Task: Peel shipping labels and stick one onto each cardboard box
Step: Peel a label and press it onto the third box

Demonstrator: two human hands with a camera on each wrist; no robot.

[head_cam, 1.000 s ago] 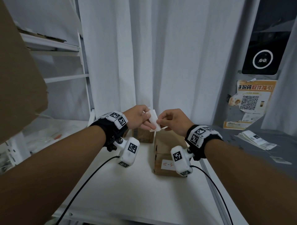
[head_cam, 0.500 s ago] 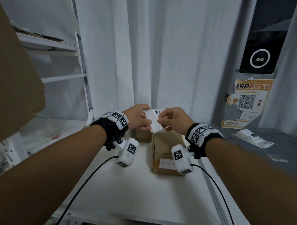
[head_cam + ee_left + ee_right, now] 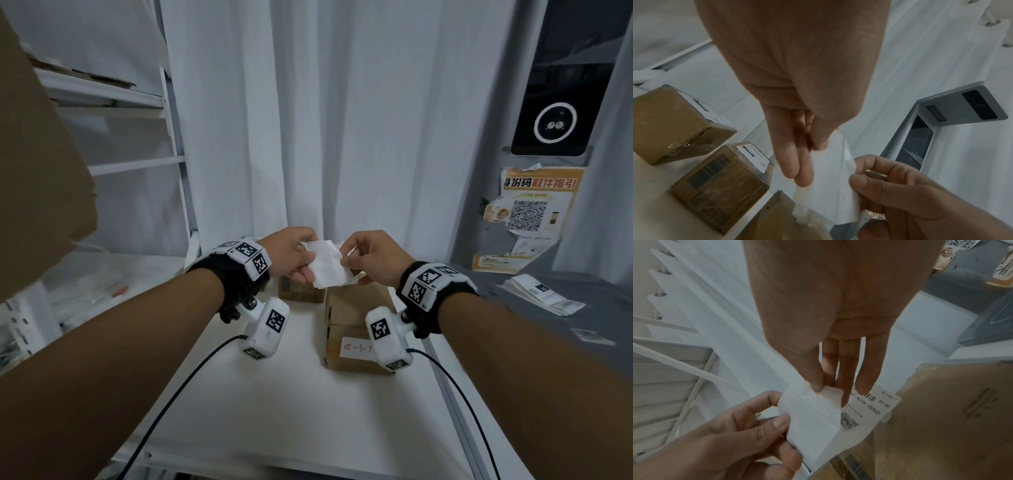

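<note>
Fingers (image 3: pixel 764 433) of the left hand (image 3: pixel 291 255) are curled and pinching the white backing sheet (image 3: pixel 327 263) at its left edge, thumb on top. Just to the right, the right hand (image 3: pixel 371 257) pinches a corner of the same sheet between thumb and forefinger, its other fingers (image 3: pixel 846 374) extended behind the printed shipping label (image 3: pixel 865 407), whose barcode and code square show in the right wrist view. Both hands hold the paper in the air, above the near cardboard box (image 3: pixel 349 325), which stands on the white counter (image 3: pixel 291 411) and carries a small handwritten tag on its front face.

Further left and back on the counter are two more boxes (image 3: pixel 719 183), each already bearing a printed label on one face. Off to the right, a stack of spare labels (image 3: pixel 541 296) lies on a grey surface.

By my judgement the peel is only partly done: label and backing appear to be separating at the pinched corner. Risks from here: pulling too fast or at a steep angle could tear the thin label or curl it so the adhesive folds onto itself. With fingers pressed on the sticky side, it may cling to skin and go down crooked or wrinkled on the box top. A slack left-hand pinch would let the backing follow the label instead of releasing.
</note>
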